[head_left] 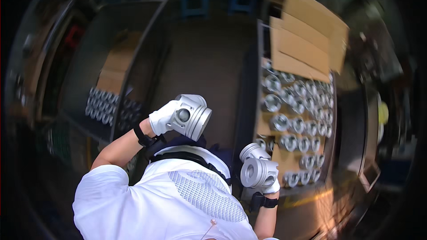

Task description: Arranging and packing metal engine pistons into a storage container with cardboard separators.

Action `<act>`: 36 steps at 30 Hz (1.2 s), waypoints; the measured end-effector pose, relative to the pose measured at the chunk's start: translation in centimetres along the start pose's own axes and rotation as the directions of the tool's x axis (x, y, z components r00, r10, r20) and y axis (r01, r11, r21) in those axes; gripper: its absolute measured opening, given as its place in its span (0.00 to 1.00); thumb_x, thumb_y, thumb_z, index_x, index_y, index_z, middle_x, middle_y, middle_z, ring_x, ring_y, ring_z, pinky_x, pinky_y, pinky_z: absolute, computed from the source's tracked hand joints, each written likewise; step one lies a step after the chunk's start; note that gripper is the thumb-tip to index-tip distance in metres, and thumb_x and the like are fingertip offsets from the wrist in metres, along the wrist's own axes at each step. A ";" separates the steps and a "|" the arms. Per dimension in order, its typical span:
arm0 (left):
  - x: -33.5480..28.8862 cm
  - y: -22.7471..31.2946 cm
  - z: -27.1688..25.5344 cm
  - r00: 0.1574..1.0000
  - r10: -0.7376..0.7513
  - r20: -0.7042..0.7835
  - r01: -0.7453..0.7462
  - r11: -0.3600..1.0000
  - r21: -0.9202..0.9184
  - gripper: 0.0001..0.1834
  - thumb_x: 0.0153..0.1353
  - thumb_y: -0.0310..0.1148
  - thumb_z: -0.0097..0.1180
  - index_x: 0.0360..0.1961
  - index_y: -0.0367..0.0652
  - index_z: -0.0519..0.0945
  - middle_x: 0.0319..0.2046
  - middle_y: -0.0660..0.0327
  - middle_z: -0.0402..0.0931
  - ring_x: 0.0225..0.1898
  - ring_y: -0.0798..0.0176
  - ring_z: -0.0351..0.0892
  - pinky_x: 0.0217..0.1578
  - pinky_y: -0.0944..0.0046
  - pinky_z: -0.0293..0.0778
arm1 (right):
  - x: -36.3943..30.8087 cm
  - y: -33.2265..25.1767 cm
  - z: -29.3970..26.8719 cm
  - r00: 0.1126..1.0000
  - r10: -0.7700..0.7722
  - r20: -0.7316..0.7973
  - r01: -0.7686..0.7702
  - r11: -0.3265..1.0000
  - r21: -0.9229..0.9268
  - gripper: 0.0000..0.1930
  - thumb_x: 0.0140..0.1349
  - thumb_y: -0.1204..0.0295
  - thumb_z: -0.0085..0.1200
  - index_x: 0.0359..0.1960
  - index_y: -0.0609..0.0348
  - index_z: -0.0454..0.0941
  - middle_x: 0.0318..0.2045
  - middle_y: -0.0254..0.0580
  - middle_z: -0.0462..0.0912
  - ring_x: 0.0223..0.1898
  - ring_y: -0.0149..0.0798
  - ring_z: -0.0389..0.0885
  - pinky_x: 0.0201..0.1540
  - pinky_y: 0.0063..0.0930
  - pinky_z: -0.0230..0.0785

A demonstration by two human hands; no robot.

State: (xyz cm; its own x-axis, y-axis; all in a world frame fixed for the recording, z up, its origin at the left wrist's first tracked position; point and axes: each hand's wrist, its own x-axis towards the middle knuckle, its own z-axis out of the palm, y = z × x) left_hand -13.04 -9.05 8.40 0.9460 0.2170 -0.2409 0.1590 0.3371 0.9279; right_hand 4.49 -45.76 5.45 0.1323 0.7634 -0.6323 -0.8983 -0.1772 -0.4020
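Apart, left hand (163,118) and right hand (272,187) hold pistons (252,173).

Dressed in white short-sleeved T-shirt (133,204), creased and loose. Patterned across the front with grey open grid (207,195), spread wide, rounded in outline. Belted near the hem with black band (191,156). Gloved in plain white on left hand (163,118) and right hand (272,187). Strapped at 2 wrists in black: left strap (141,135), right strap (269,202), with dark chunky modules (256,201) attached. Hung at the neck with thin chain (207,231) and 1 small pinkish pendant (213,222).
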 end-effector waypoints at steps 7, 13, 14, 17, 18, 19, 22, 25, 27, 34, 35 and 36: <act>-11.9 -1.4 -10.3 0.898 0.023 -0.438 -0.213 0.896 -0.390 0.17 0.58 0.31 0.64 0.49 0.40 0.79 0.41 0.64 0.82 0.41 0.71 0.81 0.42 0.71 0.78 | 14.4 -5.3 11.9 0.966 0.207 0.154 -0.086 0.822 -0.563 0.17 0.63 0.79 0.51 0.54 0.63 0.72 0.46 0.36 0.80 0.45 0.29 0.80 0.48 0.24 0.74; -18.1 -4.0 -12.3 0.718 0.135 -0.683 -0.487 0.798 -0.354 0.18 0.67 0.29 0.51 0.57 0.40 0.72 0.50 0.60 0.78 0.49 0.64 0.79 0.51 0.65 0.78 | 26.1 -9.2 21.2 0.887 0.392 0.245 0.014 0.507 -0.862 0.18 0.62 0.79 0.52 0.54 0.63 0.72 0.46 0.37 0.81 0.45 0.30 0.80 0.49 0.25 0.75; -18.5 -4.5 -12.3 0.684 0.131 -0.717 -0.514 0.785 -0.346 0.18 0.67 0.29 0.51 0.57 0.40 0.72 0.50 0.60 0.78 0.49 0.64 0.79 0.51 0.65 0.78 | 28.2 -10.2 22.7 0.870 0.418 0.263 0.050 0.455 -0.889 0.18 0.62 0.80 0.53 0.54 0.63 0.72 0.46 0.37 0.81 0.45 0.30 0.80 0.49 0.25 0.75; -19.2 -4.2 -11.9 0.502 0.221 -0.836 -0.390 0.921 0.009 0.19 0.67 0.28 0.50 0.59 0.41 0.71 0.52 0.60 0.77 0.52 0.64 0.78 0.55 0.62 0.75 | 35.0 -11.9 28.4 0.809 0.495 0.318 0.181 0.305 -0.935 0.18 0.62 0.80 0.53 0.54 0.63 0.73 0.45 0.38 0.81 0.45 0.30 0.81 0.49 0.25 0.75; -19.6 -5.1 -11.5 0.428 0.183 -0.885 -0.449 0.893 -0.032 0.19 0.69 0.32 0.46 0.60 0.41 0.69 0.54 0.59 0.75 0.54 0.63 0.77 0.56 0.60 0.74 | 37.0 -12.0 29.9 0.785 0.520 0.336 0.225 0.266 -0.937 0.18 0.61 0.80 0.53 0.54 0.63 0.73 0.45 0.38 0.81 0.45 0.30 0.81 0.49 0.25 0.75; -19.4 -6.1 -10.8 0.362 0.125 -0.924 -0.676 0.717 -0.168 0.20 0.70 0.34 0.44 0.61 0.41 0.68 0.55 0.58 0.74 0.54 0.62 0.76 0.57 0.60 0.74 | 39.0 -12.5 31.2 0.762 0.544 0.351 0.267 0.229 -0.936 0.18 0.61 0.80 0.53 0.54 0.63 0.73 0.45 0.38 0.81 0.45 0.30 0.81 0.49 0.25 0.75; -19.4 -11.6 -8.8 0.069 0.133 -0.989 -0.473 0.877 0.084 0.22 0.64 0.34 0.54 0.59 0.44 0.70 0.55 0.60 0.74 0.56 0.62 0.74 0.58 0.61 0.71 | 43.8 -12.6 36.4 0.601 0.751 0.273 0.324 0.083 -0.943 0.19 0.54 0.81 0.58 0.49 0.63 0.77 0.42 0.37 0.83 0.44 0.31 0.82 0.47 0.24 0.75; -20.0 -9.8 -7.8 -0.073 0.075 -0.994 -0.260 0.961 0.092 0.25 0.64 0.33 0.54 0.61 0.45 0.67 0.55 0.59 0.73 0.56 0.61 0.73 0.59 0.61 0.70 | 47.2 -9.9 42.5 0.491 0.773 0.401 0.618 0.015 -0.786 0.20 0.59 0.73 0.57 0.52 0.68 0.73 0.43 0.39 0.82 0.44 0.30 0.81 0.47 0.24 0.76; -20.3 -10.5 -7.2 -0.171 -0.022 -0.985 -0.367 0.929 0.043 0.23 0.65 0.33 0.52 0.61 0.44 0.67 0.55 0.59 0.73 0.56 0.61 0.73 0.60 0.61 0.69 | 49.0 -8.3 46.7 0.470 0.829 0.303 0.469 0.056 -0.881 0.21 0.59 0.73 0.57 0.53 0.68 0.72 0.44 0.38 0.82 0.44 0.30 0.81 0.47 0.24 0.76; -22.2 -9.6 -10.5 -0.220 -0.162 -0.962 -0.745 0.665 0.058 0.27 0.66 0.43 0.52 0.62 0.41 0.67 0.57 0.56 0.72 0.57 0.57 0.73 0.59 0.57 0.70 | 64.1 3.4 50.8 0.583 0.804 0.117 0.287 -0.069 -0.955 0.28 0.56 0.87 0.49 0.59 0.63 0.59 0.47 0.39 0.72 0.45 0.30 0.74 0.47 0.23 0.72; -22.6 -9.2 -11.8 -0.221 -0.172 -0.960 -0.804 0.589 0.080 0.27 0.66 0.43 0.52 0.61 0.41 0.67 0.56 0.56 0.73 0.57 0.57 0.73 0.59 0.57 0.71 | 69.2 5.0 49.3 0.507 0.832 0.226 0.459 -0.039 -0.888 0.30 0.54 0.91 0.43 0.60 0.61 0.56 0.46 0.40 0.68 0.43 0.33 0.71 0.47 0.23 0.71; -22.8 -9.1 -12.0 -0.242 -0.206 -0.948 -0.853 0.511 0.106 0.27 0.66 0.43 0.53 0.61 0.40 0.67 0.56 0.56 0.73 0.56 0.57 0.74 0.58 0.57 0.71 | 69.2 7.7 50.6 0.508 0.831 0.225 0.399 0.004 -0.917 0.27 0.53 0.91 0.42 0.57 0.63 0.58 0.43 0.42 0.68 0.40 0.37 0.71 0.48 0.26 0.69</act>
State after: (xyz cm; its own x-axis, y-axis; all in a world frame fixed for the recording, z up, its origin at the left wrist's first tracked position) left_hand -39.46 -6.08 2.02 -0.5294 0.7468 -0.4025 -0.6954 -0.1102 0.7101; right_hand -14.44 37.14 -7.91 -0.7736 0.3803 -0.5069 0.4334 -0.2660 -0.8611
